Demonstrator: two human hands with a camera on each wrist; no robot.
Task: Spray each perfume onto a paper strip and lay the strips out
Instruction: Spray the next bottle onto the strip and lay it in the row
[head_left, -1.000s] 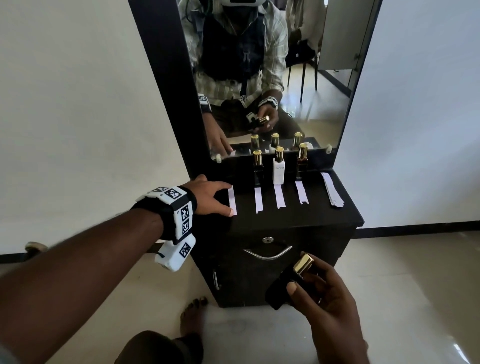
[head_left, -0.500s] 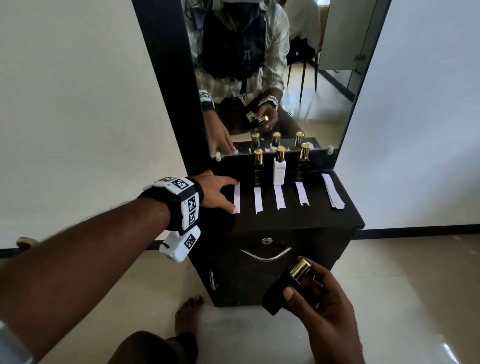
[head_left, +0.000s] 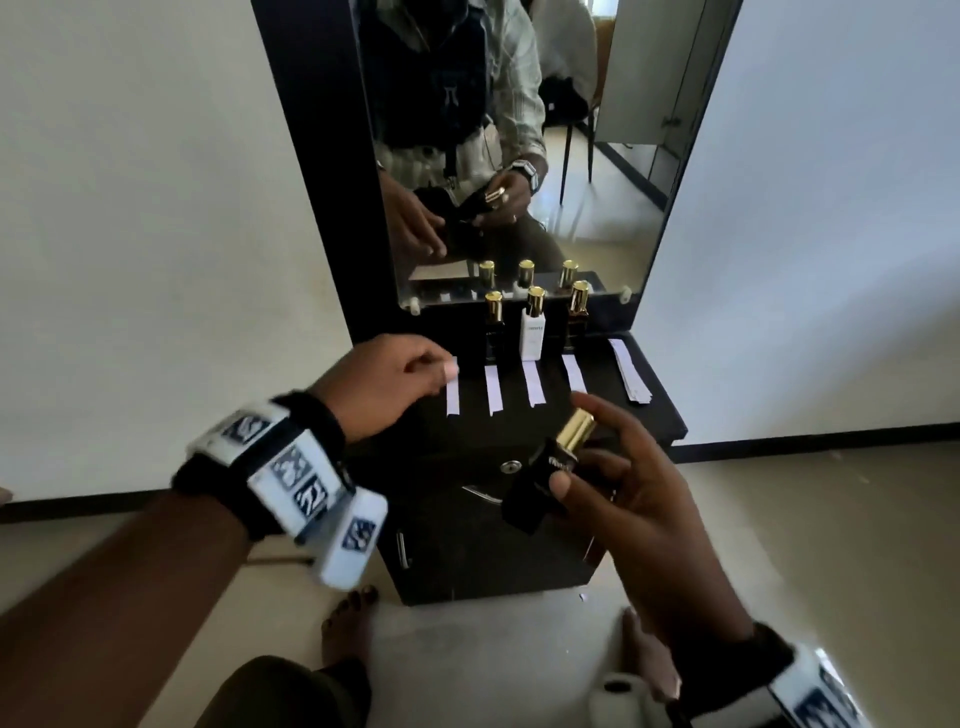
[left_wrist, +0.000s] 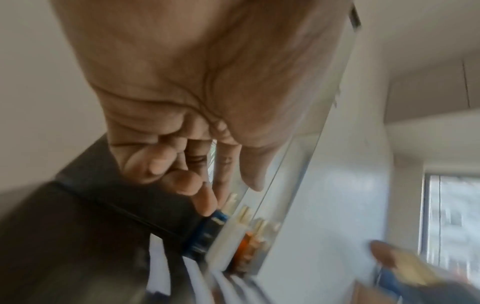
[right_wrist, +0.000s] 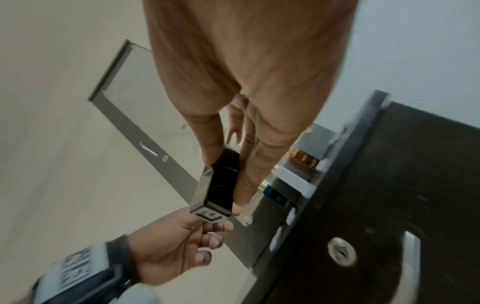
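A black perfume bottle (head_left: 540, 478) with a gold cap is gripped tilted in my right hand (head_left: 597, 467), in front of the black cabinet's front edge; the right wrist view shows the thumb and fingers pinching the black perfume bottle (right_wrist: 215, 191). My left hand (head_left: 426, 374) hovers with loosely curled fingers beside the leftmost paper strip (head_left: 453, 387) and holds nothing. Three more strips (head_left: 535, 384) lie in a row to its right on the cabinet top (head_left: 519, 431). Behind them stand a dark bottle (head_left: 493, 327), a white bottle (head_left: 534, 332) and a brown bottle (head_left: 577, 317), all gold-capped.
A pile of spare strips (head_left: 631, 371) lies at the right end of the cabinet top. A tall mirror (head_left: 519, 156) rises right behind the bottles. The cabinet has a door with a handle and lock (head_left: 511, 467). My bare feet (head_left: 348, 623) stand on the floor below.
My left hand has lifted off the leftmost strip and curled loosely. My right hand has raised the black bottle from below the cabinet front to the level of its top.
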